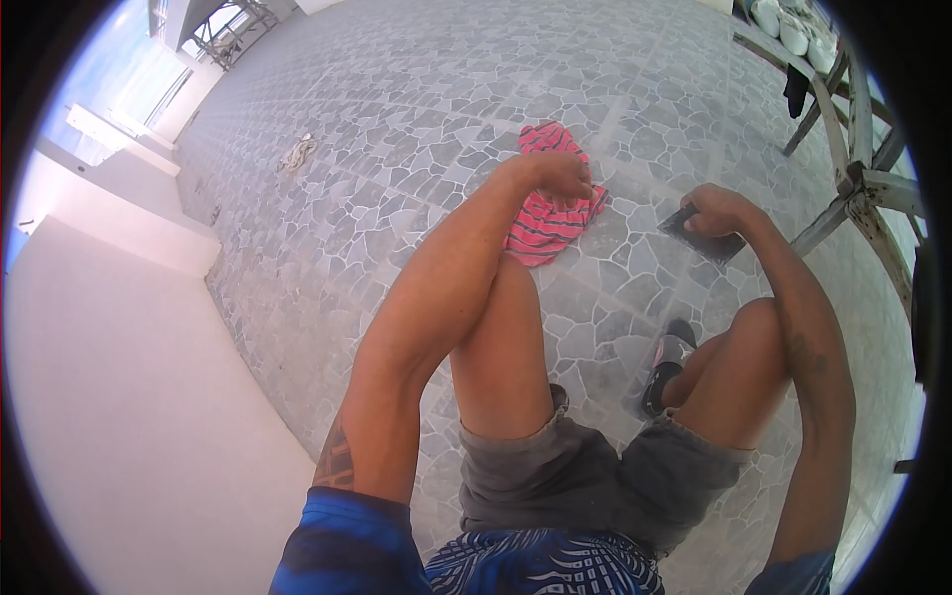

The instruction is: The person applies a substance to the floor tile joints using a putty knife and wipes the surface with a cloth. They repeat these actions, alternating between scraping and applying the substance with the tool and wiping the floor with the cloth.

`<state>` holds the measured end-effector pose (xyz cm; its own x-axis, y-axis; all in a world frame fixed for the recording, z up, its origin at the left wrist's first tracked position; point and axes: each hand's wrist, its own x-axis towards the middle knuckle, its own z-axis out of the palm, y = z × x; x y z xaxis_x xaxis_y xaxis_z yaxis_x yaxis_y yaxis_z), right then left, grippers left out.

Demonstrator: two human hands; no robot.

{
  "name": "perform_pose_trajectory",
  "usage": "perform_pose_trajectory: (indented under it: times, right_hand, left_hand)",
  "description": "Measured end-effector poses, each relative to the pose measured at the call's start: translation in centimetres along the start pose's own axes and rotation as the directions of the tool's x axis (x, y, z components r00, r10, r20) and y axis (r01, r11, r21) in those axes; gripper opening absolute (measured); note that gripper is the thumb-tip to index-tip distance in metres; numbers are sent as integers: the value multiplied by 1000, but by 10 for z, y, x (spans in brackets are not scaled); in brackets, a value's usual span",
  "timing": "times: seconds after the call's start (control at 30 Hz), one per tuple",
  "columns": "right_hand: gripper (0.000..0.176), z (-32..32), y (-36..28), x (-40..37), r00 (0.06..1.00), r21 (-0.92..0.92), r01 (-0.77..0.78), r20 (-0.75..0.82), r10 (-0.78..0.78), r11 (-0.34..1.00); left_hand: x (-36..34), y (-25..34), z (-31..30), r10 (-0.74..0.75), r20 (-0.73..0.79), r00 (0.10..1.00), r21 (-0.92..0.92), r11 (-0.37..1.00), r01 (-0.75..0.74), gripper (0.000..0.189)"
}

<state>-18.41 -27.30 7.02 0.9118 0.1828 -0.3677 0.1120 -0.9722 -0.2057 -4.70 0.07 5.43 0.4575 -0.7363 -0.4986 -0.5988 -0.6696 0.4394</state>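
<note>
My left hand [562, 177] is closed, its fingers curled over the middle of a pink cloth with dark stripes [547, 228]. Part of the cloth shows beyond the hand and the larger part spreads on the near side, close to my left knee. Out to the right, my right hand [716, 211] grips one edge of a dark, flat, rectangular blade-like tool [712, 241]. That tool is held low over the tiled floor, tilted, and my fingers hide its upper edge.
Grey stone-pattern tiles with pale joints cover the floor [416, 119]. A white wall [109, 327] runs along the left. At the right stands a wooden trestle [858, 183] with white bags [793, 35] above. A crumpled rag [297, 152] lies farther off at left.
</note>
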Motion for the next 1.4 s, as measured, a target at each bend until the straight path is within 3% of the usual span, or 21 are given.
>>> perform_pose_trajectory:
  times: [1.4]
  right_hand:
    - [33,4,2,1,1000,13,-18,-14,18,1000]
  left_hand:
    - [-1,1,-1,-21,17,1000,-2,1000,21,37]
